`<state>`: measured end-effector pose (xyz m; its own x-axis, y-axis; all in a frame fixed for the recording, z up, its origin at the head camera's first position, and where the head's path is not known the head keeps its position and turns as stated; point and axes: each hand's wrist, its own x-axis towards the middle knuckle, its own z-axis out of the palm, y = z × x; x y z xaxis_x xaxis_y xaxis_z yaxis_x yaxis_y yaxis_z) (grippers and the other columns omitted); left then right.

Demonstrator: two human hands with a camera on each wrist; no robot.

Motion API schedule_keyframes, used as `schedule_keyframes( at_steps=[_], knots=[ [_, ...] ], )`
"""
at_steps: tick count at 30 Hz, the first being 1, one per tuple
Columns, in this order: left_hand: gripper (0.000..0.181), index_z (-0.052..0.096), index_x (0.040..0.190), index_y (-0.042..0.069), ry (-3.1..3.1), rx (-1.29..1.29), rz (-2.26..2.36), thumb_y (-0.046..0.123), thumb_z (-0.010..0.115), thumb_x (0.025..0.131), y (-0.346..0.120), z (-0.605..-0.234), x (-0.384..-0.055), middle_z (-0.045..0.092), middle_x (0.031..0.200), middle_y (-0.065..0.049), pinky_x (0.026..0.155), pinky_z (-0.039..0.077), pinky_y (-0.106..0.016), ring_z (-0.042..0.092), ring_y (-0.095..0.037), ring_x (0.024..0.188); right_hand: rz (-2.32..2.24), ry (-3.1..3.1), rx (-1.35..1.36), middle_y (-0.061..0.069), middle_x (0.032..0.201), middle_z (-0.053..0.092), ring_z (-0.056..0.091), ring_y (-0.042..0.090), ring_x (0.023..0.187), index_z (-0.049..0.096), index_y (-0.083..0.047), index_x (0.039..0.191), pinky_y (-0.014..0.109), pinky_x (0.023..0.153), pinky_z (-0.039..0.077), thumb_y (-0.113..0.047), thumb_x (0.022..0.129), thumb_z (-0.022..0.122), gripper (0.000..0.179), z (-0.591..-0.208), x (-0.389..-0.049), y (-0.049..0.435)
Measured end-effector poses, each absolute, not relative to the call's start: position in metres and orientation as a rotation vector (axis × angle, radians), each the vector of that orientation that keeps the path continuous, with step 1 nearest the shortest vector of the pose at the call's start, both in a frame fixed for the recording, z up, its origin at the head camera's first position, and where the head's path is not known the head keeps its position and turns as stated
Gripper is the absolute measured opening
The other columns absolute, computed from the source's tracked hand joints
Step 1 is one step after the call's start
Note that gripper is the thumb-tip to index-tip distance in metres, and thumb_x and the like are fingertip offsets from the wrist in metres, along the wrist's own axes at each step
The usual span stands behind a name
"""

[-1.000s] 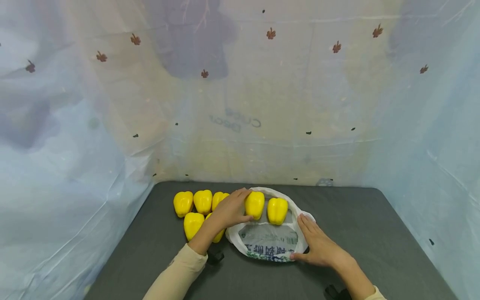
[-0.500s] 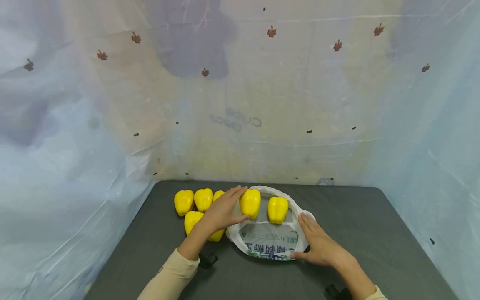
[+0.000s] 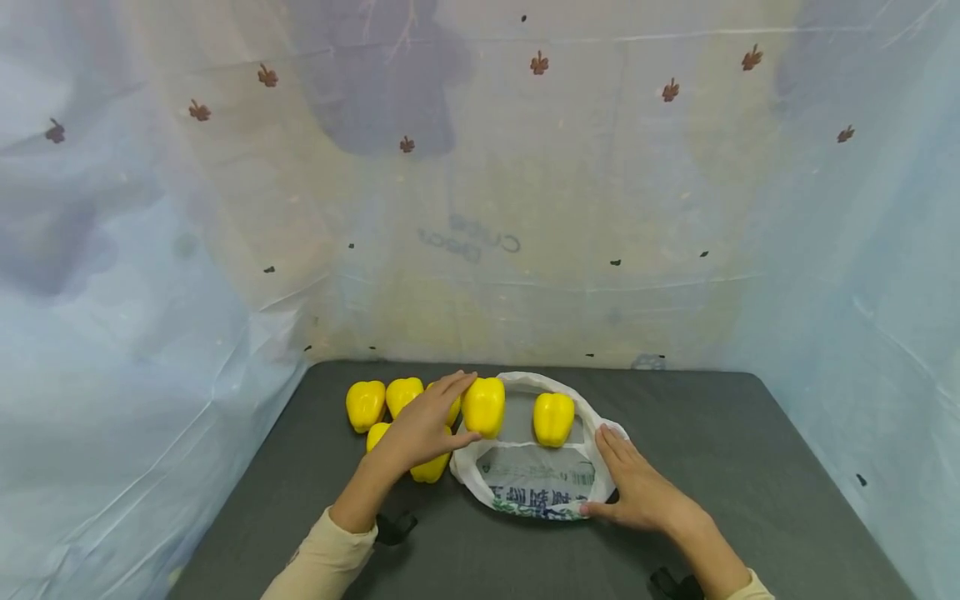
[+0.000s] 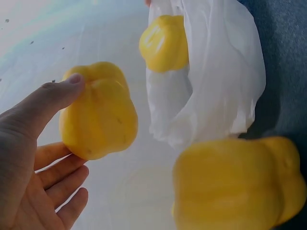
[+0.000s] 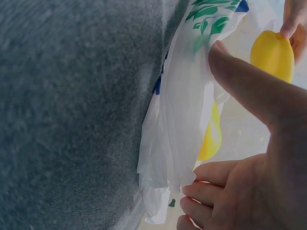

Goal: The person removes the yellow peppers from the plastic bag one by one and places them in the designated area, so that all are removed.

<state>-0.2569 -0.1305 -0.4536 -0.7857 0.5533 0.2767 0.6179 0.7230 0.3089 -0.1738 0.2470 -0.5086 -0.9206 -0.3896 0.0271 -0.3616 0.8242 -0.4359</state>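
Observation:
My left hand (image 3: 423, 421) pinches a yellow bell pepper (image 3: 483, 408) between thumb and fingertips, over the left rim of a white plastic bag (image 3: 468, 475). The left wrist view shows the thumb on top of this pepper (image 4: 103, 112), fingers under it. The bag's mouth is spread wide, and another yellow bell pepper (image 3: 553, 421) sits inside toward the back. At the bag's right side, my right hand (image 3: 637, 487) touches the rim with extended fingers and thumb. Thumb tip and fingertips lie against the plastic (image 5: 177, 129) in the right wrist view.
Several yellow bell peppers (image 3: 366, 406) stand grouped left of the bag, partly hidden by my left hand and forearm. A dark grey cloth-covered table (image 3: 712, 442) lies beneath. Pale printed sheeting (image 3: 562, 208) hangs behind and at both sides.
My left hand has moved left with the bell pepper, from over the bag's inside to its left rim. The right hand, the bag and the other pepper in it stay put.

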Motion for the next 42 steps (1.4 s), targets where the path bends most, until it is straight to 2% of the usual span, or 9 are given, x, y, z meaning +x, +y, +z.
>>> schedule_keyframes(
  at_steps=[7, 15, 23, 35, 42],
  knots=[
    [0.096, 0.038, 0.168, 0.017, -2.789, -0.896, -0.634, 0.049, 0.086, 0.092, -0.146, -0.447, -0.248, 0.039, 0.171, -0.010, 0.116, 0.049, -0.057, 0.045, -0.034, 0.153, -0.696, 2.939, -0.604, 0.031, 0.173, 0.022, 0.020, 0.049, 0.161, 0.026, 0.012, 0.165, 0.068, 0.126, 0.021, -0.058, 0.084, 0.088, 0.124, -0.510, -0.172, 0.246],
    [0.094, 0.039, 0.168, 0.014, -2.756, -0.894, -0.631, 0.044, 0.087, 0.092, -0.168, -0.445, -0.247, 0.041, 0.170, -0.012, 0.113, 0.051, -0.057, 0.047, -0.036, 0.151, -0.705, 2.947, -0.604, 0.031, 0.173, 0.021, 0.019, 0.050, 0.161, 0.026, 0.012, 0.165, 0.066, 0.128, 0.021, -0.058, 0.084, 0.088, 0.124, -0.508, -0.172, 0.247],
    [0.093, 0.038, 0.168, 0.015, -2.792, -0.814, -0.646, 0.047, 0.084, 0.094, -0.189, -0.450, -0.242, 0.041, 0.169, -0.014, 0.117, 0.046, -0.062, 0.044, -0.039, 0.153, -0.667, 2.933, -0.613, 0.032, 0.172, 0.022, 0.020, 0.051, 0.160, 0.025, 0.013, 0.164, 0.068, 0.127, 0.020, -0.060, 0.084, 0.087, 0.125, -0.508, -0.173, 0.247],
    [0.094, 0.037, 0.168, 0.013, -2.796, -0.704, -0.636, 0.042, 0.087, 0.093, -0.219, -0.455, -0.237, 0.040, 0.168, -0.020, 0.107, 0.053, -0.064, 0.048, -0.042, 0.149, -0.673, 2.931, -0.607, 0.032, 0.173, 0.021, 0.020, 0.050, 0.160, 0.025, 0.012, 0.165, 0.068, 0.127, 0.020, -0.058, 0.084, 0.088, 0.125, -0.507, -0.173, 0.245],
    [0.094, 0.035, 0.169, 0.013, -2.790, -0.679, -0.673, 0.038, 0.086, 0.093, -0.239, -0.455, -0.232, 0.038, 0.169, -0.020, 0.111, 0.047, -0.069, 0.043, -0.045, 0.151, -0.669, 2.933, -0.608, 0.032, 0.172, 0.022, 0.021, 0.050, 0.160, 0.025, 0.013, 0.164, 0.069, 0.127, 0.021, -0.057, 0.083, 0.089, 0.124, -0.505, -0.172, 0.245]
  ],
)
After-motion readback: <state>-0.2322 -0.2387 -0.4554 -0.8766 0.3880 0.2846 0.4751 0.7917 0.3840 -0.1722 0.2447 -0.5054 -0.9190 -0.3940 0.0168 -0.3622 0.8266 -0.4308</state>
